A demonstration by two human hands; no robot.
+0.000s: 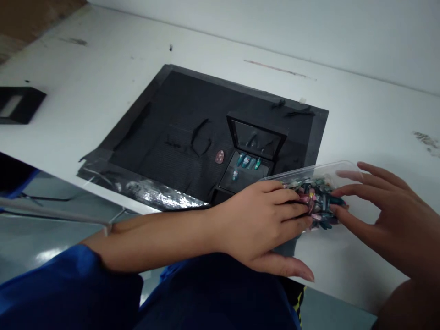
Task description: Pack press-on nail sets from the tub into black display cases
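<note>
A clear plastic box [330, 167] at the right edge of the black mat holds a heap of false nails [321, 195] in teal, pink and dark shades. My left hand [264, 220] lies over its near left side, fingers stretched out and tips among the nails. My right hand [388, 206] reaches in from the right, with thumb and forefinger closed around a dark teal false nail [338, 200]. Left of the box, a small black case [225, 178] stands with its windowed lid [256, 137] raised. Several teal, decorated false nails [246, 161] lie inside it.
The black mat [154, 119] is edged with tape on a white table [113, 41]. A pinkish oval piece [219, 156] lies left of the case. At the far left sits a black box-shaped object [30, 105]. A white wall [309, 27] rises behind the table.
</note>
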